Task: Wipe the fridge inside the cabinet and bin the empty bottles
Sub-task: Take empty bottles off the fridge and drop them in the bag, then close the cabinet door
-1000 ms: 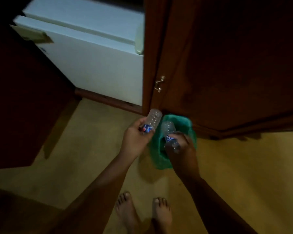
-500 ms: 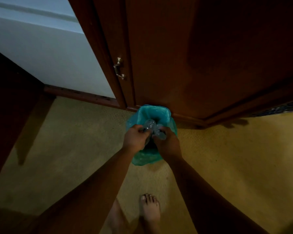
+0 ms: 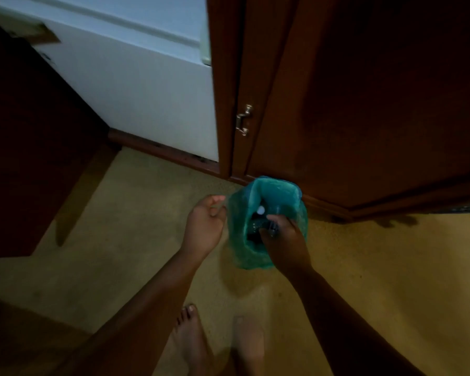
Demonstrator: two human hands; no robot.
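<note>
While your right hand [image 3: 285,240] stays over the near right rim of the green-lined bin [image 3: 273,187], its fingers curl down into the bag's mouth around something dark and glinting; I cannot tell whether they grip a bottle or only the liner. Half a second ago both of your hands met above the bin with the bottles held between them. Now your left hand [image 3: 205,225] has drawn back to the left and sits just beside the bin's left edge, thumb over loosely curled fingers. A pale streak lies between them, so I cannot tell whether you pinch the bag's film or hold nothing. One bottle [image 3: 261,211] now lies down inside the bin, its white cap showing up through the mouth. The bin stands on the tan carpet [image 3: 114,240] against the foot of the closed cabinet door [image 3: 364,104], right of the white fridge [image 3: 136,85], which sits in the open cabinet at far left. Your bare feet [image 3: 190,337] stand near, below the bin.
</note>
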